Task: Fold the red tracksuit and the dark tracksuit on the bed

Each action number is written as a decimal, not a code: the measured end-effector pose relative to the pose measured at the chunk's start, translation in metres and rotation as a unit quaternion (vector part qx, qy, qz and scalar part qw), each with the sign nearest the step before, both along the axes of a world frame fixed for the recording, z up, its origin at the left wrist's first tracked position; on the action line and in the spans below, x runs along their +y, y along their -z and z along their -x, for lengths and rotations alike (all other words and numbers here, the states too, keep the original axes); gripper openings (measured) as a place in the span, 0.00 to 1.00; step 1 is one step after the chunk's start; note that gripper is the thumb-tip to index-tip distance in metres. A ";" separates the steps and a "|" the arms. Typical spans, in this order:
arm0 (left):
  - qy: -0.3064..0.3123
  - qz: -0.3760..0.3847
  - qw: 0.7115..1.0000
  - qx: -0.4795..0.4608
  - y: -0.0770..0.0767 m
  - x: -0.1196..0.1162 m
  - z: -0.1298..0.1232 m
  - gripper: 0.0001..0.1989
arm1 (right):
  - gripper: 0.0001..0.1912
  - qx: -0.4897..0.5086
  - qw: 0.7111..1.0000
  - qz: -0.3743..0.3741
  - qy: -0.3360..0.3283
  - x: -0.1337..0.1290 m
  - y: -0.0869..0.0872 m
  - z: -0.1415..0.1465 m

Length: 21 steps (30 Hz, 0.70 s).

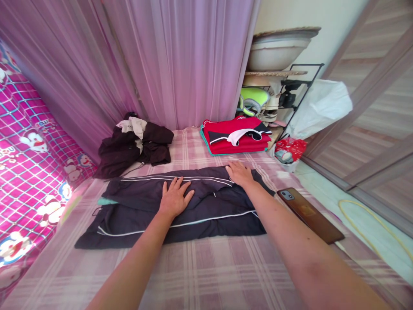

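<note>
Dark navy trousers [193,230] with white piping lie sideways across the bed, one leg partly laid over the other. A bit of teal lining shows at their left end. My left hand [175,197] rests flat on the middle of the upper leg, fingers spread. Farther right, my right hand [239,173] lies on the far edge of the same trousers, its fingers stretched out and palm down. Neither hand grips the cloth. Part of the trousers' right side is hidden under my right forearm.
Behind the trousers are a crumpled dark jacket [134,144] on the left and a stack of folded red clothes [240,142] on the right. A phone [309,215] with a cable lies by my right forearm. A shoe rack [295,112] stands beyond the bed [206,275].
</note>
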<state>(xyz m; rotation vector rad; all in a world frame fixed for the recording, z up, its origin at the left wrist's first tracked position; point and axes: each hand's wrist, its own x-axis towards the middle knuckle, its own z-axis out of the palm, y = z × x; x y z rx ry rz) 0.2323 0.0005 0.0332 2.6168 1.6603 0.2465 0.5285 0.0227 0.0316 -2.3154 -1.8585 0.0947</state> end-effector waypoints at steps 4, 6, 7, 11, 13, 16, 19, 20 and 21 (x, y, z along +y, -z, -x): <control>-0.002 -0.008 1.000 -0.008 0.001 0.000 0.000 0.25 | 0.23 0.028 0.999 -0.027 0.030 0.000 -0.007 -0.029; -0.001 -0.013 1.000 -0.008 0.002 0.000 0.001 0.25 | 0.21 0.033 0.999 -0.033 -0.001 -0.002 -0.008 -0.040; 0.000 -0.015 1.000 -0.007 0.003 0.001 0.001 0.25 | 0.20 0.034 0.999 -0.036 -0.023 -0.002 -0.007 -0.043; -0.001 -0.019 1.000 -0.006 0.004 0.001 0.001 0.25 | 0.22 0.010 0.997 -0.030 -0.072 0.003 -0.004 -0.042; -0.003 -0.017 1.000 -0.003 0.003 0.000 0.001 0.25 | 0.24 -0.004 0.997 -0.013 -0.072 0.006 -0.005 -0.038; -0.003 -0.013 1.000 0.005 0.001 0.000 0.000 0.25 | 0.24 -0.026 0.995 0.001 -0.096 0.008 -0.012 -0.032; -0.003 -0.010 1.000 0.012 0.000 0.000 0.000 0.25 | 0.22 -0.052 0.989 -0.028 -0.138 0.005 -0.020 -0.030; -0.003 -0.009 1.000 0.012 0.000 0.000 0.000 0.25 | 0.22 -0.064 0.986 -0.037 -0.150 0.003 -0.021 -0.031; -0.002 -0.008 1.000 0.011 0.000 0.000 0.000 0.25 | 0.22 -0.077 0.984 -0.044 -0.158 0.002 -0.022 -0.033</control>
